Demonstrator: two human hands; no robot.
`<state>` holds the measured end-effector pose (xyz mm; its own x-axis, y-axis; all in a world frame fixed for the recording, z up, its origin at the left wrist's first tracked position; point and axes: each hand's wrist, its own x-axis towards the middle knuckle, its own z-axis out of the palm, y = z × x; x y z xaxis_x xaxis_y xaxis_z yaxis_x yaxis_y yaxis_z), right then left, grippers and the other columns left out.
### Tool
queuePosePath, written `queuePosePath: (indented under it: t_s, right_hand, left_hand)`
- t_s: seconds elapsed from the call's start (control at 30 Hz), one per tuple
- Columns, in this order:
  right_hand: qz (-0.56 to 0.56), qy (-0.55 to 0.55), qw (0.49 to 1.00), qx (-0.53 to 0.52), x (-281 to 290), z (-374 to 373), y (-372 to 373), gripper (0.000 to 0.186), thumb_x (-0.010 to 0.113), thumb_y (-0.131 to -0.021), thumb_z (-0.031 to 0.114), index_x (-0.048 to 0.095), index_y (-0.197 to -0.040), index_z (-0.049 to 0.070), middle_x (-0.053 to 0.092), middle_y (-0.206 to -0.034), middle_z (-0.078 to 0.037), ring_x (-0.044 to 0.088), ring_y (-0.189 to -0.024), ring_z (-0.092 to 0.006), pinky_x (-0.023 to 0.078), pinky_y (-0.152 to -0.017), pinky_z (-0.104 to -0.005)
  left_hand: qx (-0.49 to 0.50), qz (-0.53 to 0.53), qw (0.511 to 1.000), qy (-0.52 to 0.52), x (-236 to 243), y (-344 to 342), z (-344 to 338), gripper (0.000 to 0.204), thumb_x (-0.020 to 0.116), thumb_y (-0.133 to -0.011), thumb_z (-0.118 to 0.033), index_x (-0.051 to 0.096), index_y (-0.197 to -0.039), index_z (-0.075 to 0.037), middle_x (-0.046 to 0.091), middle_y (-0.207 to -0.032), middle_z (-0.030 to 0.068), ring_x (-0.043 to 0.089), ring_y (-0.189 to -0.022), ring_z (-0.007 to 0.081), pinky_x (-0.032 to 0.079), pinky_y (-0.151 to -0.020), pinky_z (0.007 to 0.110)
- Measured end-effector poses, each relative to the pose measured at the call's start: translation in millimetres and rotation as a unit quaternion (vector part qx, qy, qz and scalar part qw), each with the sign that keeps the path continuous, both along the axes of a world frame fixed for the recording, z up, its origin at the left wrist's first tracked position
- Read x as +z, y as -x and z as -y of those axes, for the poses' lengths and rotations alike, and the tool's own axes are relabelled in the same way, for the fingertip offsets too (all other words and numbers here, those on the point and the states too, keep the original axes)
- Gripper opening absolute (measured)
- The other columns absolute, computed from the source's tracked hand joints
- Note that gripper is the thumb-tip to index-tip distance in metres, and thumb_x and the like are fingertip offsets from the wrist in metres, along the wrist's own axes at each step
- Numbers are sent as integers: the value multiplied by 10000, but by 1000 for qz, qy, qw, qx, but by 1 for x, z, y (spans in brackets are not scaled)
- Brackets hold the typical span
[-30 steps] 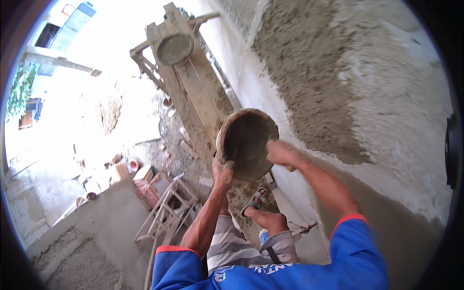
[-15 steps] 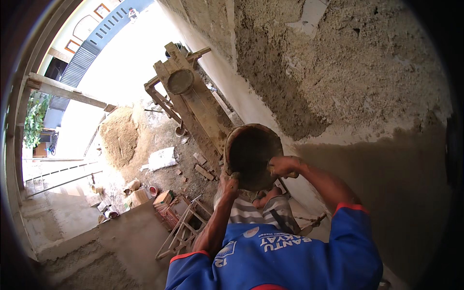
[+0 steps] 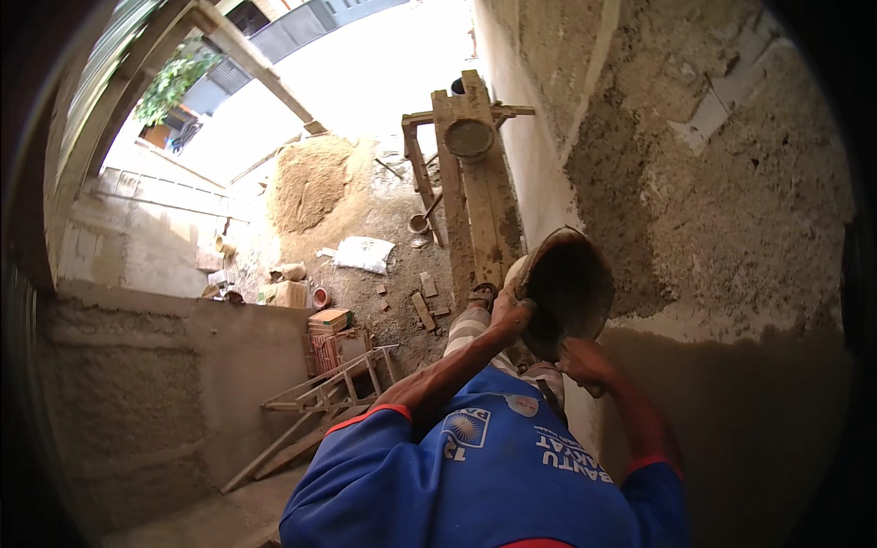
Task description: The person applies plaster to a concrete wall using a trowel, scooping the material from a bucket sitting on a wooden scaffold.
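Observation:
A mortar-caked bucket (image 3: 574, 285), dark inside, tilts in front of me beside the wall. My left hand (image 3: 510, 309) is closed on its near left rim. At the lower right of the bucket, my right hand (image 3: 585, 363) is closed around a short tool handle; the tool's head is hard to make out. My sandalled foot rests on a long plank scaffold (image 3: 502, 219), partly behind my forearm. A shallow round container of grey mix (image 3: 469, 137) sits farther along the planks. The wall (image 3: 694, 201) at my right carries rough and smoother patches of grey plaster.
A sand pile (image 3: 306, 183), white sack (image 3: 364, 254), scattered wood offcuts and several pots lie on the ground to the left. A wooden frame (image 3: 356, 374) leans by stacked red tiles or bricks (image 3: 327, 342) near a low wall (image 3: 183, 384). A beam (image 3: 256, 64) crosses the upper left.
The view has swung, with the planks now upright in the picture. My foot has stepped forward along them. The bucket has shifted right relative to the planks, both hands still on it or at it.

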<state>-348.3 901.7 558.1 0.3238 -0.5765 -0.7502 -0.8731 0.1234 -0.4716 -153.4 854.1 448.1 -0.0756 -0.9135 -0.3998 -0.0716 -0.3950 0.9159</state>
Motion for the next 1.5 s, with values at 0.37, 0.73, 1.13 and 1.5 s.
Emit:
queuePosePath:
  t_s: [0.37,0.73,1.13,1.5]
  right_hand:
    - [-25,43,998,-30,29,43,53,310,638,-823,250,577,-979,-11,634,-730,-172,661,-621,-260,523,-591,-424]
    - [-273,346,897,39,68,14,9,273,498,-902,118,579,-1121,-22,653,-943,-178,675,-815,-340,562,-655,-454]
    - [-190,593,767,155,70,-30,43,279,622,-795,125,608,-1017,-43,640,-764,-126,652,-737,-241,511,-604,-373]
    - [-173,278,945,-9,41,-9,46,184,590,-822,156,683,-855,1,685,-842,-206,687,-816,-359,546,-694,-472]
  left_hand:
    - [43,-72,996,-28,105,2,-28,463,623,-790,-36,546,-1246,-19,630,-1058,131,585,-999,210,498,-836,334]
    - [4,-40,998,50,44,-11,-25,395,578,-811,-3,560,-1206,-6,651,-993,58,631,-864,166,523,-715,286]
    - [-18,-81,996,-26,89,-12,-31,511,584,-792,6,509,-1297,10,629,-1132,125,619,-961,199,509,-805,312]
    - [-87,-9,984,154,109,10,-4,539,614,-728,-117,539,-1235,48,656,-1059,202,639,-971,276,492,-860,378]
